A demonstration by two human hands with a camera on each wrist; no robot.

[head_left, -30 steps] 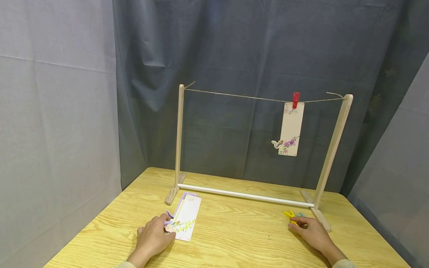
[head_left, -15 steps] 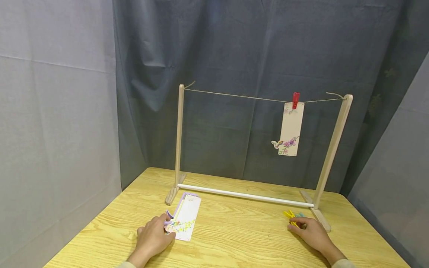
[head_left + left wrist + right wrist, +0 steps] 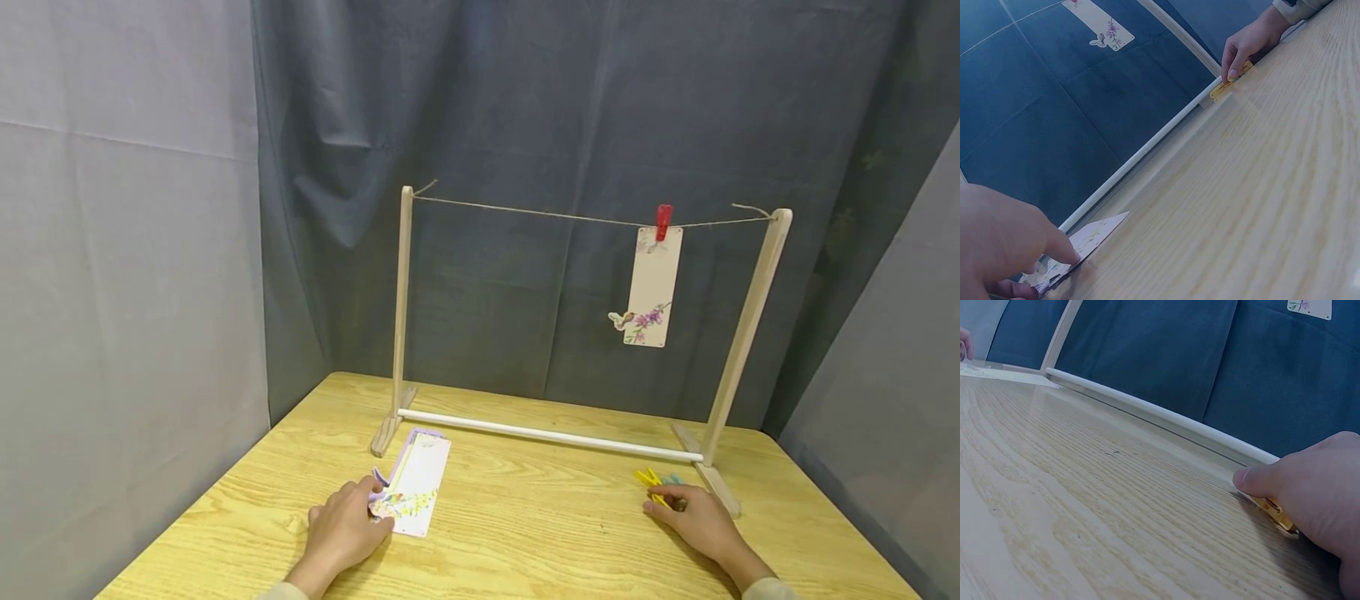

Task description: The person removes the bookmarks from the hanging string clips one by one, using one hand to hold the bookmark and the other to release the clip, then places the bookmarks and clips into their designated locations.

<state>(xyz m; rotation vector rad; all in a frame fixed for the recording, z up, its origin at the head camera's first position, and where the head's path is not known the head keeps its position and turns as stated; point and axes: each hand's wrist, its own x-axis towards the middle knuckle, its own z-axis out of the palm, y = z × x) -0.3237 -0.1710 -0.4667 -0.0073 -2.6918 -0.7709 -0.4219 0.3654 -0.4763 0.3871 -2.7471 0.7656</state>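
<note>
My left hand (image 3: 347,527) rests at the left edge of a small stack of paper bookmarks (image 3: 420,479), gripping it between thumb and fingers. The top bookmark is white with yellow flowers and a bird; purple and yellow edges show beneath it. In the left wrist view, fingers lie over the card (image 3: 1094,236) near its lower end. At the right, my right hand (image 3: 697,521) pinches a yellow clothespin (image 3: 649,478) low at the table, its far part hidden by the fingers. In the right wrist view the thumb lies along the yellow clothespin (image 3: 1277,514).
A wooden stand with two posts (image 3: 750,333) and a white bottom bar (image 3: 547,435) stands behind the hands. On its string (image 3: 525,212), a red clothespin (image 3: 663,223) holds a flowered bookmark (image 3: 654,283). A light blue clothespin (image 3: 672,479) lies beside the right hand.
</note>
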